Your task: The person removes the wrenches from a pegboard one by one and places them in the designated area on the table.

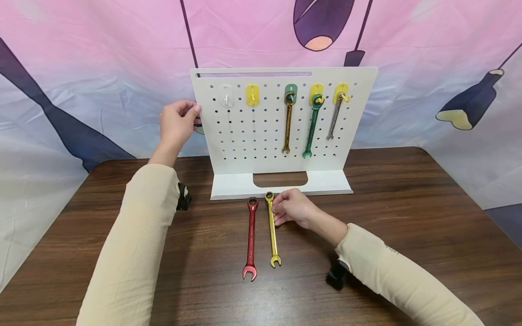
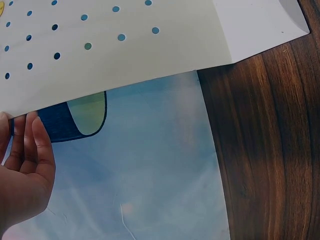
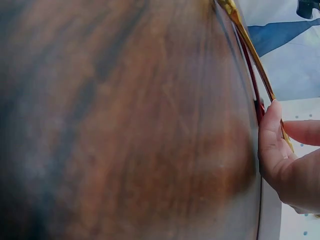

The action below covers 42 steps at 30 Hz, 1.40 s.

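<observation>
On the table, my right hand (image 1: 294, 209) pinches the yellow wrench (image 1: 272, 228) near its ring end, so I'd lift it level while my left hand (image 1: 176, 121) grips the pegboard (image 1: 261, 131) edge steady.

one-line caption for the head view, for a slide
Left hand grips the pegboard edge; right hand pinches the yellow wrench beside a red wrench.
</observation>
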{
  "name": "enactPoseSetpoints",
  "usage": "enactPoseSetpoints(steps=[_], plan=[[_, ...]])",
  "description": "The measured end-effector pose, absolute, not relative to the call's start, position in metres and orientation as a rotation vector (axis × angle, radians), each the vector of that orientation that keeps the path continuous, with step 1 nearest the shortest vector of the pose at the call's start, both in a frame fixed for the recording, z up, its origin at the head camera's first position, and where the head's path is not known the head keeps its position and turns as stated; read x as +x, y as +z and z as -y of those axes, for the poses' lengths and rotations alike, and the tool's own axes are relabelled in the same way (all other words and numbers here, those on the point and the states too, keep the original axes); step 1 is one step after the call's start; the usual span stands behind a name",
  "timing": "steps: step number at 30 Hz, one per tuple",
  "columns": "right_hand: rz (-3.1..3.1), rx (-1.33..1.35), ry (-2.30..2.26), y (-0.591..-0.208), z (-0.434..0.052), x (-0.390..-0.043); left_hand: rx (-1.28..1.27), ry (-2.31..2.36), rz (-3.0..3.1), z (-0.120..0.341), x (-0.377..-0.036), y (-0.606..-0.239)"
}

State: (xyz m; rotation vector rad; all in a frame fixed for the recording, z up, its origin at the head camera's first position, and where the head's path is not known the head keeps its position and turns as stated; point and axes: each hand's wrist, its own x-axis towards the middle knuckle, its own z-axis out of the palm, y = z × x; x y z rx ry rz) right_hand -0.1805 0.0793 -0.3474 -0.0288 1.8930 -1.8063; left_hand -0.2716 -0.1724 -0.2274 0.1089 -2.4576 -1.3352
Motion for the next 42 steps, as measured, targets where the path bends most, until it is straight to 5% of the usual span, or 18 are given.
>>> enactPoseSetpoints(steps=[8, 16, 23, 31, 42], plan=[[-1.903, -0.012, -1.793, -0.349, -0.078, -0.183, 0.047, -1.456, 2.383, 0.194, -0.309, -0.252], [-1.909, -0.009, -1.794, -0.349, -0.078, -0.184, 0.11, -1.348, 2.46, 0.175, -0.276, -0.227], [-1.888, -0.004, -1.787, -0.348, -0.08, -0.184, 0.047, -1.511, 2.358, 0.209, -0.338, -0.268], [-1.873, 0.016, -1.774, -0.347, -0.085, -0.185, 0.1, -1.379, 2.457, 0.174, -0.271, -0.225], [-1.87, -0.011, -1.725, -0.346, -0.089, -0.183, 0.096, -1.402, 2.416, 0.191, -0.306, -0.25]])
